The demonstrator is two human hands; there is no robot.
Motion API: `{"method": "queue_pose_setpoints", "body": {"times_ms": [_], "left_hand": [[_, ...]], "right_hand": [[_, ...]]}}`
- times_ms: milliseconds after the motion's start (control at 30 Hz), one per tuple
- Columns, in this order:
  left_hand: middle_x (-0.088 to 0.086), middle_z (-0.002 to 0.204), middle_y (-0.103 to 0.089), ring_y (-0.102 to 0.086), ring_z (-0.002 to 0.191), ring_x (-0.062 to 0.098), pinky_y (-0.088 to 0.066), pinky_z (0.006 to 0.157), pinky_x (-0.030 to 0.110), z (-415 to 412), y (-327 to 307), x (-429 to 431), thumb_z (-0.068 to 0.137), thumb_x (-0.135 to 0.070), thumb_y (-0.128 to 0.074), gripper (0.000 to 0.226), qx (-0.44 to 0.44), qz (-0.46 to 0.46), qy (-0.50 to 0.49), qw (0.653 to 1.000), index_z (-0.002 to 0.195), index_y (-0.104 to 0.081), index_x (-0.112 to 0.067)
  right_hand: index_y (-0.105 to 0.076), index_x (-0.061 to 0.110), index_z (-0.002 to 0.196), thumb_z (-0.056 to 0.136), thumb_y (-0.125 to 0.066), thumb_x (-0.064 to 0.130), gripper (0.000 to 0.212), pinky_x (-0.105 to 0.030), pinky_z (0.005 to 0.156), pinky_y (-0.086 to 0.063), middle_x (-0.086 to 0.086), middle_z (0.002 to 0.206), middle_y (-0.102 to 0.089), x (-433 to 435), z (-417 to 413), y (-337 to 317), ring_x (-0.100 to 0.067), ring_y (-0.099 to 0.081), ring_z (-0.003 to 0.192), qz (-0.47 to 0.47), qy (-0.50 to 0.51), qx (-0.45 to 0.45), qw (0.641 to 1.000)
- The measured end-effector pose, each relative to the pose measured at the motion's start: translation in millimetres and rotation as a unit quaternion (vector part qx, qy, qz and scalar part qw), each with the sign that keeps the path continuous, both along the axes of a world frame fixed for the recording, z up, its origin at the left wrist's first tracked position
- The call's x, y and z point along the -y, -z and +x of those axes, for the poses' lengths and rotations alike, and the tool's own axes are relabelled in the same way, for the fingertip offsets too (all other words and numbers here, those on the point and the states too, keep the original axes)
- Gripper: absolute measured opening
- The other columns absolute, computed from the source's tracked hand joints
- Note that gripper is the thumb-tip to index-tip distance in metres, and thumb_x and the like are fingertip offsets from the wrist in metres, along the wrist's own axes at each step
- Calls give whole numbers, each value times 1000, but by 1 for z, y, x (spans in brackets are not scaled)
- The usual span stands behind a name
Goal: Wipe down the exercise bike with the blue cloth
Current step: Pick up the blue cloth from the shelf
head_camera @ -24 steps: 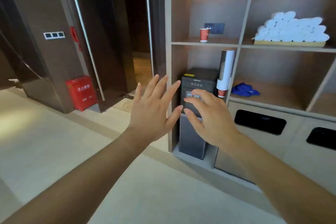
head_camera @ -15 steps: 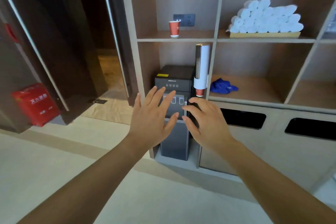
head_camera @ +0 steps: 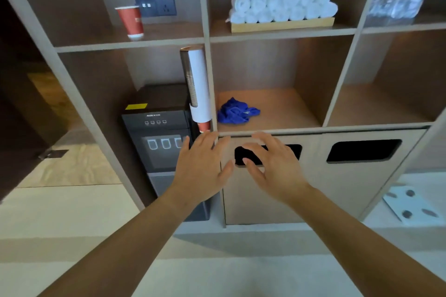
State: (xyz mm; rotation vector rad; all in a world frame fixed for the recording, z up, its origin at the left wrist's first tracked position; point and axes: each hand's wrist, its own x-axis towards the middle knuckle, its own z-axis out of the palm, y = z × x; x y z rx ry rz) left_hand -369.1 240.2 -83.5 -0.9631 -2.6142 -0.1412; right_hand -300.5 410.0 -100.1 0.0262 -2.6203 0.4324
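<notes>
1. Shelving unit (head_camera: 207,38): matte grey-brown panels forming square open compartments; the lower front carries two dark rounded-rectangle slots.
2. Water dispenser (head_camera: 159,132): tall black box in the lower-left compartment, with a yellow label on top, a small white brand mark too blurred to read, four buttons and three spouts.
3. Rolled white towels (head_camera: 282,0): soft cylinders stacked in a pyramid on a flat wooden tray, upper middle compartment.
4. Cup dispenser (head_camera: 196,84): upright white tube fixed to the divider, a red cup at its mouth.
5. Left hand (head_camera: 201,169) and right hand (head_camera: 275,169): both empty, fingers spread wide, raised before the shelf edge.
6. Blue cloth (head_camera: 235,111): crumpled fabric lying in the middle compartment's left corner, above both hands, untouched.
7. Red paper cup (head_camera: 131,21): tapered, upright, upper-left shelf.
</notes>
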Motion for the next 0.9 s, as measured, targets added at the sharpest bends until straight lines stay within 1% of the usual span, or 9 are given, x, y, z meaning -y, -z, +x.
{"method": "queue_pose_setpoints", "body": {"times_ms": [100, 167, 333, 433, 500, 600, 700, 800, 900], "left_hand": [[-1, 131, -48, -41, 125, 18, -35, 103, 50, -29, 10, -45, 86, -46, -43, 47, 12, 16, 8, 1000, 128, -44, -24], [1, 127, -51, -44, 123, 19, -34, 101, 48, -51, 19, -78, 85, -43, -47, 47, 18, 36, 10, 999, 126, -49, -21], [1, 122, -54, -50, 115, 19, -38, 95, 41, -99, 43, -134, 85, -45, -45, 48, 35, 34, -1, 999, 126, -50, -20], [1, 125, -53, -48, 117, 19, -38, 96, 42, -123, 55, -156, 86, -47, -42, 49, 58, 8, -8, 998, 128, -48, -22], [0, 130, -50, -46, 120, 19, -38, 97, 41, -141, 60, -170, 87, -48, -39, 50, 62, -7, -8, 998, 130, -45, -23], [-1, 134, -47, -44, 121, 19, -38, 97, 38, -169, 63, -192, 87, -45, -41, 51, 75, -6, 0, 997, 133, -42, -23], [3, 134, -47, -43, 123, 20, -39, 96, 37, -201, 68, -209, 88, -45, -42, 52, 92, 0, -5, 996, 134, -41, -21], [4, 139, -41, -39, 127, 20, -39, 97, 40, -237, 75, -216, 88, -47, -42, 54, 101, 6, -29, 994, 136, -37, -22], [2, 143, -36, -35, 131, 19, -36, 102, 45, -269, 86, -217, 88, -48, -42, 56, 112, 2, -36, 993, 138, -33, -24]], "right_hand": [[-60, 17, 117, 88, -56, 33, 33, -42, 89, -46, -8, 129, -53, -44, -32, 7, -28, -54, 111, -4, 12, 20, 1000], [-60, 16, 116, 88, -56, 34, 34, -41, 89, -45, -9, 127, -54, -76, -54, 15, -28, -54, 109, 2, 15, 32, 999], [-56, 21, 121, 91, -50, 38, 35, -40, 94, -40, -4, 135, -47, -133, -100, 35, -23, -48, 119, -5, -3, 60, 998], [-54, 24, 125, 91, -49, 39, 37, -39, 95, -39, -3, 138, -44, -159, -126, 46, -21, -45, 121, -8, -3, 80, 997], [-53, 22, 126, 91, -50, 38, 39, -40, 96, -40, -6, 139, -43, -173, -144, 50, -22, -45, 123, -2, -2, 84, 996], [-54, 20, 125, 90, -52, 34, 37, -41, 93, -41, -8, 137, -45, -189, -172, 57, -25, -46, 122, -6, -6, 87, 996], [-55, 21, 123, 90, -53, 35, 36, -39, 90, -43, -7, 133, -50, -201, -197, 66, -25, -50, 117, -20, -2, 77, 997], [-56, 20, 119, 86, -58, 29, 34, -38, 82, -46, -8, 122, -57, -208, -225, 73, -28, -59, 103, -49, 0, 42, 998], [-55, 19, 118, 86, -61, 26, 33, -41, 77, -48, -12, 120, -57, -212, -259, 81, -32, -60, 99, -31, -11, 50, 998]]}}
